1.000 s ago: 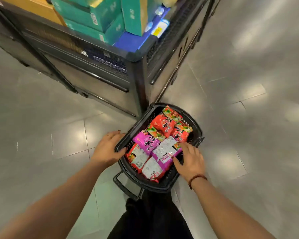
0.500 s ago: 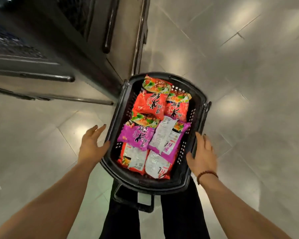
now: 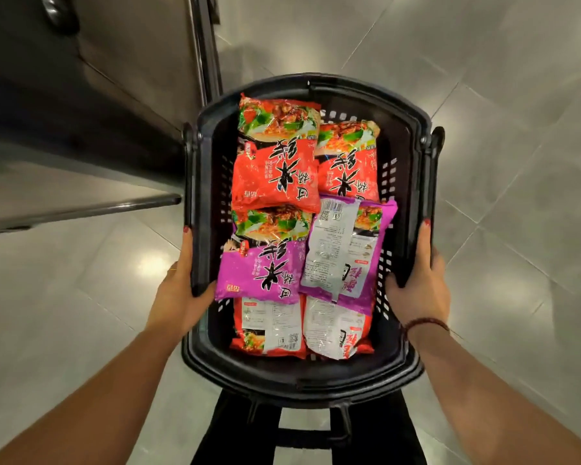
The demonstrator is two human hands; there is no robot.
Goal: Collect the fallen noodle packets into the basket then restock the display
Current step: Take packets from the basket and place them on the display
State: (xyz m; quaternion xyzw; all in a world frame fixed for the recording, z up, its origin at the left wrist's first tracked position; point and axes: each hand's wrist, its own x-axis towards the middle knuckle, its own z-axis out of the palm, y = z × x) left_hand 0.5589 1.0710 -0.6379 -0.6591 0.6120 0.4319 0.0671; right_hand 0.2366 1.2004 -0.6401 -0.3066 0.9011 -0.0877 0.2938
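Black basket (image 3: 302,377) held between both hands, noodle packets (image 3: 275,169) inside: red at far end, purple mid, two more red nearest, backs up. Grip: left hand (image 3: 178,297) clasps left rim, thumb hooked inside, index finger straight along outer wall; right hand (image 3: 420,286) clasps right rim likewise. Dark display unit (image 3: 81,135) just beside far-left corner; tiled floor (image 3: 500,162) spreads right. Forearms extended forward.
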